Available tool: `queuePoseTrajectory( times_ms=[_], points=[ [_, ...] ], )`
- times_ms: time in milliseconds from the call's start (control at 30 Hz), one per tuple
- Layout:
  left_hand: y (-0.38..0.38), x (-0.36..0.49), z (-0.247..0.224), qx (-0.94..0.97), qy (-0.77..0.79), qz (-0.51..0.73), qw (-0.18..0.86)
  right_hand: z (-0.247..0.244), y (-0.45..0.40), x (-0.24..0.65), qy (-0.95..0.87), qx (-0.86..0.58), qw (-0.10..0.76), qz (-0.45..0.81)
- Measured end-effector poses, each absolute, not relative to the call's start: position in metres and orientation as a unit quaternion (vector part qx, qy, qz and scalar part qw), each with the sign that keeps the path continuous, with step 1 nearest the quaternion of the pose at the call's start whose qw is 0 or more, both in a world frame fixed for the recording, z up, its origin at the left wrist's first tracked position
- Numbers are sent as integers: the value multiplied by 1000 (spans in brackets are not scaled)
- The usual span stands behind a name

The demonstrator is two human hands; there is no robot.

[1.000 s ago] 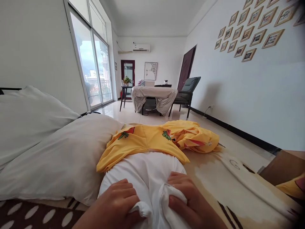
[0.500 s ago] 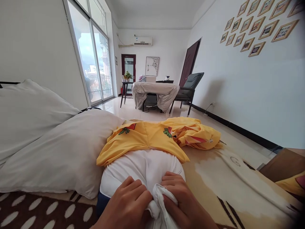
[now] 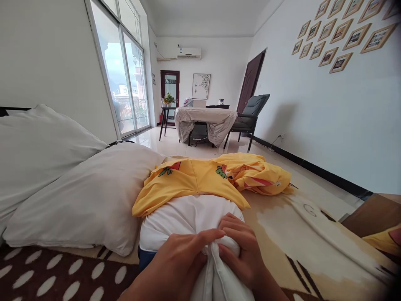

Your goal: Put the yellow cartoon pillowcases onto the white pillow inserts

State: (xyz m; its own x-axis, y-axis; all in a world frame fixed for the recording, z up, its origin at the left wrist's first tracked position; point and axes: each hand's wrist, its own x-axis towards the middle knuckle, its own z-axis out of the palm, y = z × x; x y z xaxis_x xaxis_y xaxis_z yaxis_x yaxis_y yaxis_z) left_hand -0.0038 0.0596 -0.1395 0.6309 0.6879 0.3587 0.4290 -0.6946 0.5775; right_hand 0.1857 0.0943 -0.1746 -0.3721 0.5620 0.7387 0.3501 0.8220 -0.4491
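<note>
A plump white pillow [image 3: 188, 213] lies right in front of me, its far end covered by yellow cloth [image 3: 191, 182] printed with red and green carrot-like shapes. My left hand [image 3: 184, 255] is closed on the near end of the pillow, its index finger reaching across toward the other hand. My right hand [image 3: 239, 251] grips a bunched fold of the same white fabric, close beside the left. The fingertips of both hands are partly hidden in the folds. A dark blue patch shows under the pillow's left edge.
Two large white pillows [image 3: 78, 200] lie on the left. Crumpled yellow fabric [image 3: 260, 173] rests at the far right on a beige and brown blanket [image 3: 300, 234]. Beyond stand a covered table [image 3: 209, 113] and a dark chair [image 3: 250, 115]. A brown box [image 3: 372, 215] is at right.
My left hand has shifted right and up, its finger now extended toward my right hand. The white fabric between the hands has been gathered differently, with more of it showing below them.
</note>
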Motion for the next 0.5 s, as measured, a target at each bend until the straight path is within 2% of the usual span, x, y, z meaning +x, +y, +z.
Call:
queuePoseTrajectory(
  times_ms=[167, 333, 500],
  points=[
    [62, 0, -144, 848, 361, 298, 249, -183, 99, 185, -796, -289, 529, 64],
    [63, 8, -154, 846, 368, 326, 206, -195, 106, 191, -766, -309, 559, 66],
    [62, 9, -161, 858, 354, 334, 164, -199, 74, 208, -734, -359, 569, -92]
  ],
)
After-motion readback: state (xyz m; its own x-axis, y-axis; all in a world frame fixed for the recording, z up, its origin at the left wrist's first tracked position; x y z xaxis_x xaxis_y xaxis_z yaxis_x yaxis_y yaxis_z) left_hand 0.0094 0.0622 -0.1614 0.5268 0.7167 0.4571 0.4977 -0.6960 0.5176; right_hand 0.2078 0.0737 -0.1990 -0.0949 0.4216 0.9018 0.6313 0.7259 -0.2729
